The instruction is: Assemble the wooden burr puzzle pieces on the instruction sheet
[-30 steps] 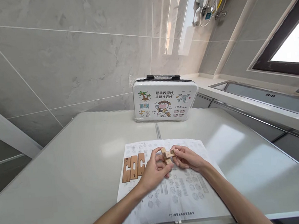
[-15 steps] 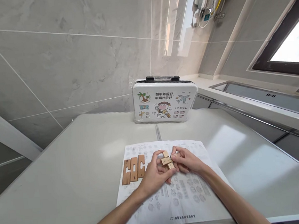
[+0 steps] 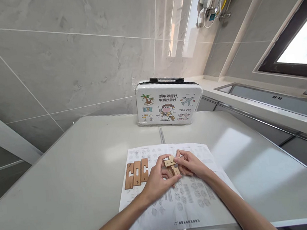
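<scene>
Crossed wooden puzzle pieces [image 3: 171, 164] are held between both my hands over a printed paper sheet [image 3: 182, 202]. My left hand [image 3: 156, 179] grips them from the left with thumb and fingers closed. From the right, my right hand [image 3: 190, 163] pinches the same pieces. Three loose notched wooden bars [image 3: 136, 173] lie side by side on the sheet's left part, a short way left of my left hand.
A white tin case [image 3: 168, 104] with cartoon prints and a black handle stands at the back of the white table [image 3: 75, 172] against the tiled wall. A sink counter [image 3: 271, 106] runs along the right under a window.
The wooden pieces have been pushed together and turned slightly between my hands. Both hands stayed over the sheet; the three bars did not move.
</scene>
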`<state>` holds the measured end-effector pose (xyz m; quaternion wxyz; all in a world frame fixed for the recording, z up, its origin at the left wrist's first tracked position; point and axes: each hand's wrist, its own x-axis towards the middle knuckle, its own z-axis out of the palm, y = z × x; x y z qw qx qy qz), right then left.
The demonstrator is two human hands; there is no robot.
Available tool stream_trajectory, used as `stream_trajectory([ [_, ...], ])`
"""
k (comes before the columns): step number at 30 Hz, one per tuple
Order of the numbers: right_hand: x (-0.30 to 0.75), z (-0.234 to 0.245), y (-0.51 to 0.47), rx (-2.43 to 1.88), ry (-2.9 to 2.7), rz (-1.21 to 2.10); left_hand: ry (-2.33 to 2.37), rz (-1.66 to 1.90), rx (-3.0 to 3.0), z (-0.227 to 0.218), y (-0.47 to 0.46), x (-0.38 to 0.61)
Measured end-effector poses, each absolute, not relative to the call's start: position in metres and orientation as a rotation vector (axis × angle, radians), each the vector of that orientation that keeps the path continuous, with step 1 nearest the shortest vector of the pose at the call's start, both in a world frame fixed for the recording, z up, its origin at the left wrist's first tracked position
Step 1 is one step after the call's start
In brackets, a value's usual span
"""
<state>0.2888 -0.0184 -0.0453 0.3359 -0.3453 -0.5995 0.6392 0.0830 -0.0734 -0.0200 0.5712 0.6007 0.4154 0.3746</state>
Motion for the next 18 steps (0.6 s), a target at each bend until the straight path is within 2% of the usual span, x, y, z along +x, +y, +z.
stream_trajectory([
  [11, 0.2873, -0.0431, -0.0202, -0.863, -1.546, 1.695, 0.991, 0.923, 1.479, -0.0208, -0.0726, 0.0816],
  [18, 0.2842, -0.0429, -0.0165, -0.978, -1.524, 1.493, 1.010, 0.963, 1.309, -0.0267, -0.0686, 0.0827],
])
